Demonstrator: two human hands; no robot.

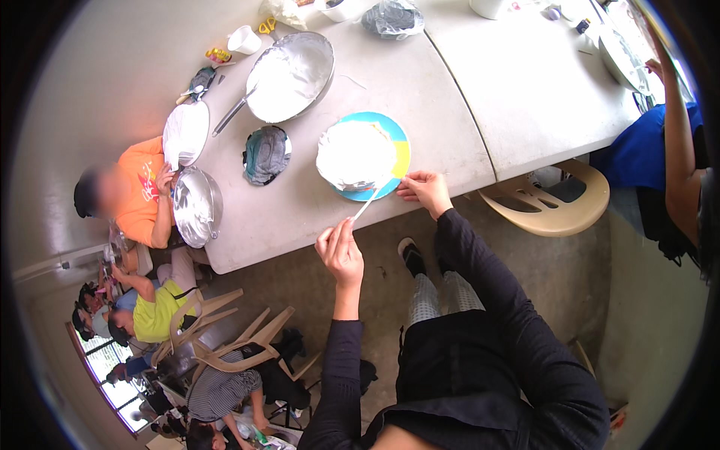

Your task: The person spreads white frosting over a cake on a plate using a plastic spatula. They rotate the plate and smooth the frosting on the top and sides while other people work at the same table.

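A round cake covered in white frosting (355, 152) sits on a blue and yellow plate (401, 159) near the table's front edge. My left hand (342, 250) is closed around the end of a thin, pale spreading tool (367, 205), whose far end meets the lower side of the cake. My right hand (424, 190) is at the plate's lower right rim, its fingertips touching or very near it. Beyond the cake stands a large metal bowl (325, 76) of white frosting with a dark-handled utensil (230, 117) resting in it.
A crumpled grey-green cloth (266, 155) lies left of the cake. A second metal bowl (216, 197) stands by a person in orange (140, 191) at the table's left end. A beige plastic chair (554, 216) stands against the front edge; another person in blue (641, 152) works at the right.
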